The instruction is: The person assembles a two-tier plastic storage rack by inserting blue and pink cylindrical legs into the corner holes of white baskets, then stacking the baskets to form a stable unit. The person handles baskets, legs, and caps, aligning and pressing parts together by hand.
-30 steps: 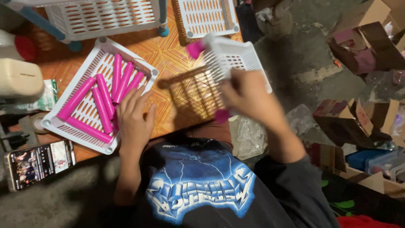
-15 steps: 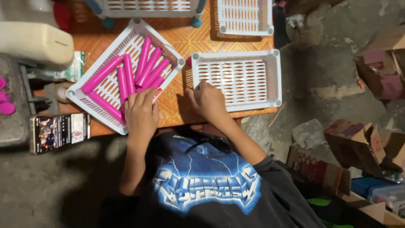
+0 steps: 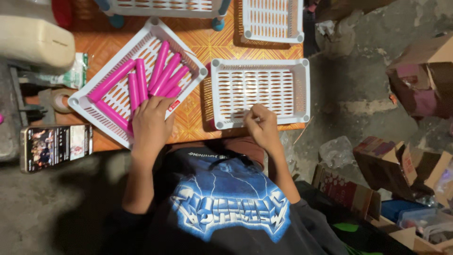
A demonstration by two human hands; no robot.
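A white slotted tray (image 3: 89,106) sits tilted on the orange patterned table (image 3: 200,45) and holds several pink tubes (image 3: 158,66). My left hand (image 3: 150,126) lies on its near corner, fingers over the near ends of the tubes; any grip on one is hidden. To the right, a second white slotted tray (image 3: 259,66) lies square and empty. My right hand (image 3: 262,125) is at this tray's front edge, fingers pinched on the rim.
Two more white trays (image 3: 273,19) (image 3: 160,5) lie at the table's far side. A phone (image 3: 56,146) with a lit screen is at the left, a tape roll (image 3: 59,99) beside it. Cardboard boxes (image 3: 401,160) crowd the floor at the right.
My right hand brought the empty tray down from the air and set it flat on the table, then slid to its front rim. My left hand stayed on the tube tray.
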